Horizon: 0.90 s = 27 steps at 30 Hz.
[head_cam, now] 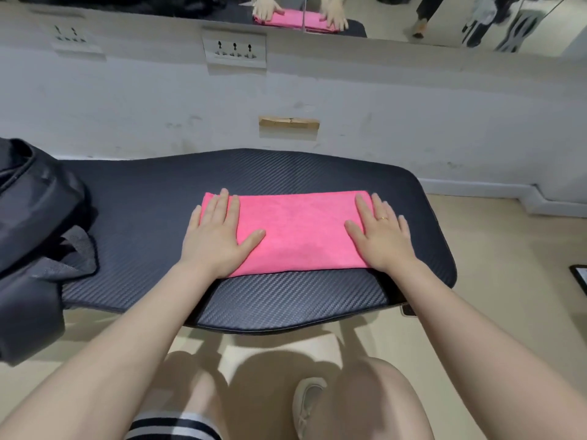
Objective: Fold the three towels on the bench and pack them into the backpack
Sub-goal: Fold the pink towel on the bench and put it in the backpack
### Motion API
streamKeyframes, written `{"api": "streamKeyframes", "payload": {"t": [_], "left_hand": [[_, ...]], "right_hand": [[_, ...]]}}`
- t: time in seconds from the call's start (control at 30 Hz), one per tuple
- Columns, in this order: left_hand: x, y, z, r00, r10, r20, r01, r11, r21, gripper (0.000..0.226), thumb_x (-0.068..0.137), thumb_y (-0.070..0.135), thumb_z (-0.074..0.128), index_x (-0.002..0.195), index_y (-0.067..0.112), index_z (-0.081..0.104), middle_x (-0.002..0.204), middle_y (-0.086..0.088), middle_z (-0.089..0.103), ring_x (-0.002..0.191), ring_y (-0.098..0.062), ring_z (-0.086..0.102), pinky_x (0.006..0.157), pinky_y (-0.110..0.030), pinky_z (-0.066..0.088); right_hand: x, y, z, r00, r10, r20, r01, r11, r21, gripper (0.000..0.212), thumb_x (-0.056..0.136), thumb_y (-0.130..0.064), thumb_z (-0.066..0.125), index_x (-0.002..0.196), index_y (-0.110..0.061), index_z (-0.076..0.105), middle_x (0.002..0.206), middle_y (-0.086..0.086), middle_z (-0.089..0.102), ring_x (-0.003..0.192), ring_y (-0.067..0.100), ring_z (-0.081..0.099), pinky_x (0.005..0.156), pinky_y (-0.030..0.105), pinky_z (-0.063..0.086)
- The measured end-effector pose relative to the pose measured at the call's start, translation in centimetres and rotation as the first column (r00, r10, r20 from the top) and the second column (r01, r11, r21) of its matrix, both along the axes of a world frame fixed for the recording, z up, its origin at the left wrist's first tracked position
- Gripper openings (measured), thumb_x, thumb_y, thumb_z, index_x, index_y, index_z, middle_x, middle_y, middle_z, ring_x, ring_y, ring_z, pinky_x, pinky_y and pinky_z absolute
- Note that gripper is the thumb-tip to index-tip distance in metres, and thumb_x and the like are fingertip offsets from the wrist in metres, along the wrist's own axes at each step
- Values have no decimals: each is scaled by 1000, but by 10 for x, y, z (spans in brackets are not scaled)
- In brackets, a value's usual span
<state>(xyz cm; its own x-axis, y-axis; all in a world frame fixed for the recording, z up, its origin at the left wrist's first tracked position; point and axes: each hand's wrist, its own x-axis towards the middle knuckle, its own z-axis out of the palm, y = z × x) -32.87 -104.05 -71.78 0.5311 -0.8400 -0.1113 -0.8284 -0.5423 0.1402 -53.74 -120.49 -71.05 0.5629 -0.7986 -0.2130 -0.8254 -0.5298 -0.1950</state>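
A pink towel (300, 231) lies folded into a wide rectangle in the middle of the black padded bench (152, 204). My left hand (217, 235) rests flat on the towel's left end, fingers spread, part of the palm over the bench. My right hand (379, 235), with a ring on one finger, lies flat on the towel's right end. Neither hand grips anything. The dark grey backpack (35, 236) sits at the bench's left end, partly cut off by the frame edge. Only this one towel is in view.
A white wall with power sockets (234, 49) stands just behind the bench, and a mirror above it reflects my hands. Beige floor lies to the right, with a dark flat device (579, 277) at the frame's right edge. My knees and a shoe (309, 404) are below the bench.
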Motion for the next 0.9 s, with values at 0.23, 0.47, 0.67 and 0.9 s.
{"api": "streamKeyframes", "payload": {"t": [0.23,0.47,0.67,0.9], "left_hand": [[-23,-20,11,1000,-15,-10,14,1000,-21,83,90,59,28,147,8,-1,157,-7,-8,144,-24,-7,116,-39,-3],[-70,-57,15,939,-309,-148,289,947,-142,59,97,39,33,147,11,16,157,-5,6,144,-19,3,115,-33,-4],[-82,-67,9,928,-350,-127,349,937,-30,74,92,57,30,148,17,2,157,-1,-6,144,-17,-7,116,-35,-7],[-80,-66,5,927,-361,-105,358,933,-46,77,90,59,32,148,19,1,157,1,-6,144,-16,-8,115,-34,-8]], "right_hand": [[5,14,21,963,-87,253,99,995,-33,49,90,-23,52,134,-8,37,129,18,48,117,35,47,91,40,41],[-2,5,35,825,-465,321,385,879,283,18,79,-14,64,90,-7,51,90,11,56,88,29,53,64,31,41],[-12,-3,54,685,-680,262,337,615,713,21,79,-9,70,82,-8,49,71,3,51,56,12,45,37,18,34],[-4,-2,57,687,-650,323,200,597,777,12,80,-3,65,82,-11,56,71,5,59,60,14,54,51,20,43]]}}
